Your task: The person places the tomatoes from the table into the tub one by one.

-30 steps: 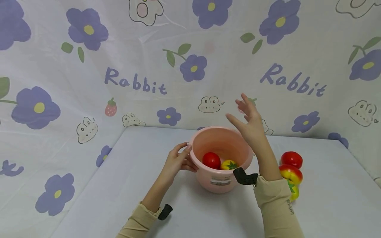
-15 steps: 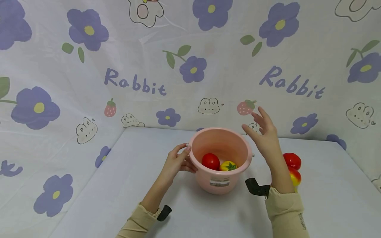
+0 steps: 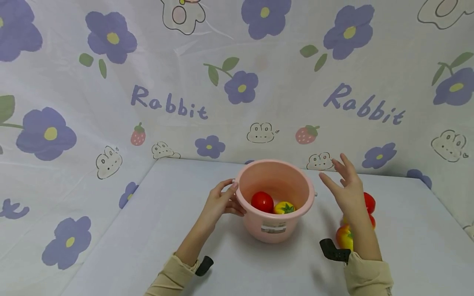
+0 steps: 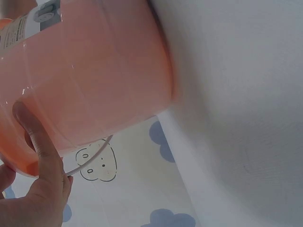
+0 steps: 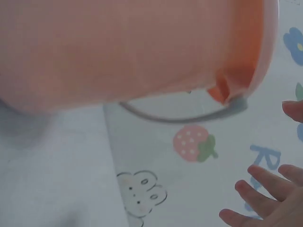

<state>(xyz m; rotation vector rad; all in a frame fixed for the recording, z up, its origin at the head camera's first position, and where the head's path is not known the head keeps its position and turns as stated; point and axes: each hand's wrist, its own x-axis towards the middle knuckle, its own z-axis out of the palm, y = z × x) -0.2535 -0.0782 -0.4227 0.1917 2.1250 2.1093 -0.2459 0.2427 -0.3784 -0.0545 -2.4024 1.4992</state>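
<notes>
A pink plastic bucket (image 3: 252,222) stands upright on the table. My left hand (image 3: 218,203) grips its left rim, thumb on the rim and fingers against the outer wall; the left wrist view shows this hand (image 4: 40,189) at the rim too. Inside the bucket lie a round red toy fruit (image 3: 262,202) and a yellow toy fruit (image 3: 283,207) with a green star-shaped top. To the right of the bucket my right hand (image 3: 348,191) hangs in the air, fingers spread and holding nothing. Its forearm partly hides a row of toy fruits. The right wrist view catches this hand's fingers (image 5: 265,194) apart from the bucket.
On the table's right side sit a red toy fruit (image 3: 369,202), a red-yellow one (image 3: 372,220) behind the forearm, and a yellow-orange one (image 3: 343,236). The bucket's thin handle (image 5: 175,119) hangs at its far side. A patterned cloth backdrop (image 3: 237,53) rises behind the white table (image 3: 166,197).
My right hand has moved from above the bucket's right rim to the right and down, towards the row of toy fruits. The left hand and the bucket have stayed in place.
</notes>
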